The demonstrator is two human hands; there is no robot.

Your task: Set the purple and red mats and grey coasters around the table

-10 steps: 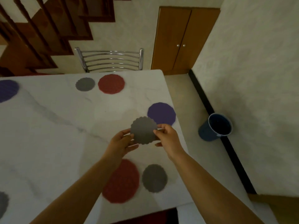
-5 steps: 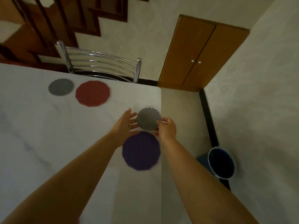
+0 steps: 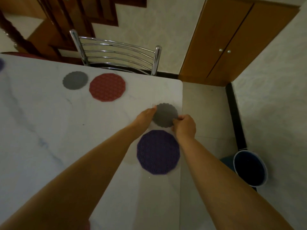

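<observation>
Grip, right: your right hand (image 3: 184, 126) is curled, thumb and fingertips pinched on the 4 o'clock rim of the grey coaster (image 3: 165, 115). Forearm runs in from the frame's 5 o'clock corner.

Grip, left: your left hand (image 3: 146, 115) lies flatter, fingers extended along the coaster's 9 o'clock edge and touching it; whether they clasp it or only steady it cannot be told. Forearm enters from the frame's 7 o'clock corner.

Item held: that grey coaster, scalloped edge, near the desk's (image 3: 49, 130) right edge by its far right corner. Whether it lies flat on the desk or sits slightly above it cannot be told.

Grey coasters, count 2: the one in your hands; a second grey coaster (image 3: 75, 80) at 10 o'clock from the hands, well apart.

Purple mats, count 1 whole: a purple mat (image 3: 158, 152) at 6 o'clock from the held coaster, just beside it, between your forearms, flat on the desk. A purple sliver (image 3: 1, 63) at the left frame edge is too cropped to identify.

Red mats, count 1: a red mat (image 3: 107, 87) just beside the second coaster, at its 3 o'clock.

Surroundings: one metal chair (image 3: 116, 53) at the desk's far side; one wooden cabinet (image 3: 232, 39) at 1 o'clock; one blue bucket (image 3: 250, 168) on the floor at 4 o'clock.
</observation>
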